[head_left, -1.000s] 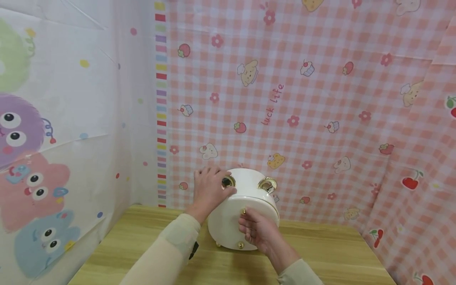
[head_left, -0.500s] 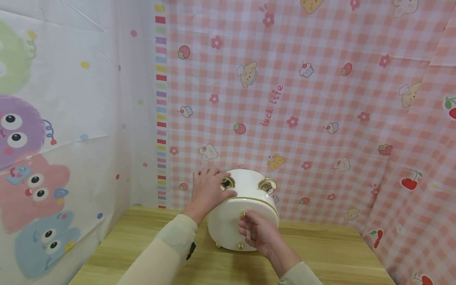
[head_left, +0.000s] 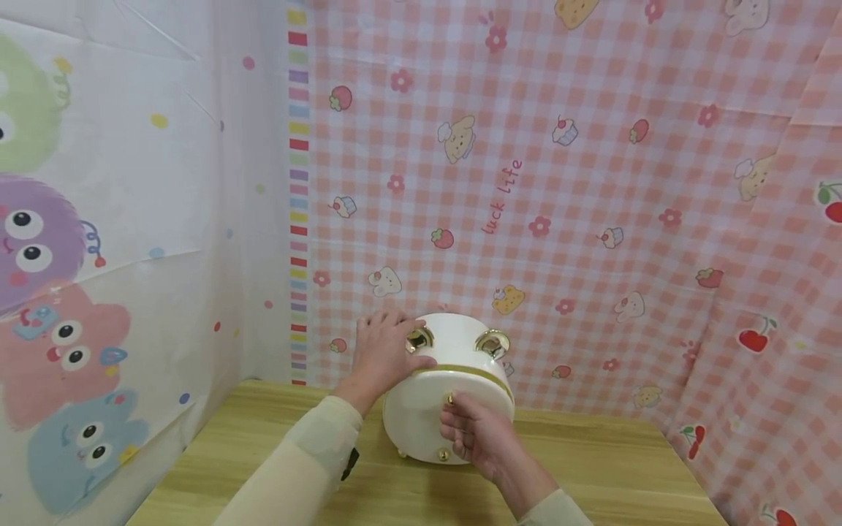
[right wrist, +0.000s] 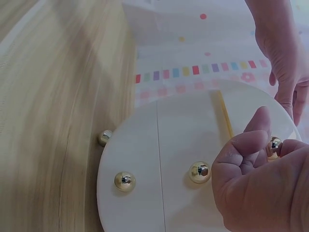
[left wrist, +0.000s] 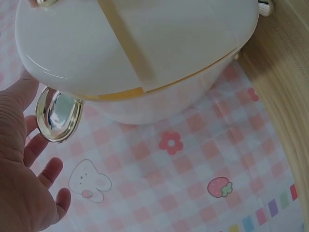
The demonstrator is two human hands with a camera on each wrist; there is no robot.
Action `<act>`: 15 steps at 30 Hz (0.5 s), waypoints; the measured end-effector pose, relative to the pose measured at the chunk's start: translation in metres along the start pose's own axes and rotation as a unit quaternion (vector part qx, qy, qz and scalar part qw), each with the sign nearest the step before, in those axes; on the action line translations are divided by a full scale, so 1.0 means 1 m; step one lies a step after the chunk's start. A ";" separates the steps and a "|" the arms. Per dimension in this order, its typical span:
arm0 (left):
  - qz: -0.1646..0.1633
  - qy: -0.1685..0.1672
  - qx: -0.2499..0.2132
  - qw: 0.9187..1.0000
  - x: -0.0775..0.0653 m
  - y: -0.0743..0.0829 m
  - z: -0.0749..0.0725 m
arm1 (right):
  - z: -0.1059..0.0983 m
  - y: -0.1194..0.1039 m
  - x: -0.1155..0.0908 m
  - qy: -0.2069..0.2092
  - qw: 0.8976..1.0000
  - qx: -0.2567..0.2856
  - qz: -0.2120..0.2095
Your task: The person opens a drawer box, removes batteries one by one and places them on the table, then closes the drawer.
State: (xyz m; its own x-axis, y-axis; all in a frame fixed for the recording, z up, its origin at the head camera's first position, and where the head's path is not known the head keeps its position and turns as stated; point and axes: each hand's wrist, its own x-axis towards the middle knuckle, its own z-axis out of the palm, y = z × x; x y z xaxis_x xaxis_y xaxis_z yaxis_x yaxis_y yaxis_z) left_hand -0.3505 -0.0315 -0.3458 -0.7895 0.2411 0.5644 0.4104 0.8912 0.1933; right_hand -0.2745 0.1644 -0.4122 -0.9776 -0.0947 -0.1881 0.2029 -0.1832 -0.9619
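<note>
A glossy white rounded drawer box (head_left: pixel 454 332) with gold ear-shaped rings stands on the wooden table. My left hand (head_left: pixel 384 351) rests at its left ear (left wrist: pixel 59 115), thumb against the white shell and the other fingers spread loosely behind. With thumb and finger, my right hand (head_left: pixel 480 431) pinches the top gold knob (right wrist: pixel 274 147) on the front. The top drawer front (left wrist: pixel 193 29) stands slightly forward, showing a gold strip (head_left: pixel 460 371) along its upper edge. Two lower knobs, a middle knob (right wrist: pixel 199 172) and a bottom knob (right wrist: pixel 124 181), show in the right wrist view.
The wooden table (head_left: pixel 592 467) extends to both sides of the box. Behind it hangs a pink checked cloth (head_left: pixel 592 183), close to the box's back. A white cartoon-print sheet (head_left: pixel 164 183) covers the left side.
The top drawer has come a little toward me, with my right hand still on its knob; the gold strip above it has widened. My left hand stays nearly in place.
</note>
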 end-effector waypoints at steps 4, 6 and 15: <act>-0.004 -0.003 -0.003 1.000 -0.001 -0.001 0.001 | 0.000 0.002 -0.002 -0.005 1.000 -0.004 0.000; -0.004 -0.001 -0.003 1.000 -0.001 -0.001 0.002 | -0.001 0.002 -0.002 -0.009 1.000 -0.007 0.000; 0.002 0.008 -0.004 1.000 -0.001 0.000 0.004 | -0.004 0.003 -0.005 -0.021 1.000 -0.011 0.004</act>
State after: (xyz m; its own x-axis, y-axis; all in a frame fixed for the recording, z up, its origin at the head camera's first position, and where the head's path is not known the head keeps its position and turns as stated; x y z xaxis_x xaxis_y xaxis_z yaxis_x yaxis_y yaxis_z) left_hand -0.3513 -0.0308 -0.3496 -0.7800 0.2381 0.5787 0.4175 0.8869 0.1978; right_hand -0.2692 0.1678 -0.4150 -0.9727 -0.1372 -0.1871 0.2082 -0.1612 -0.9647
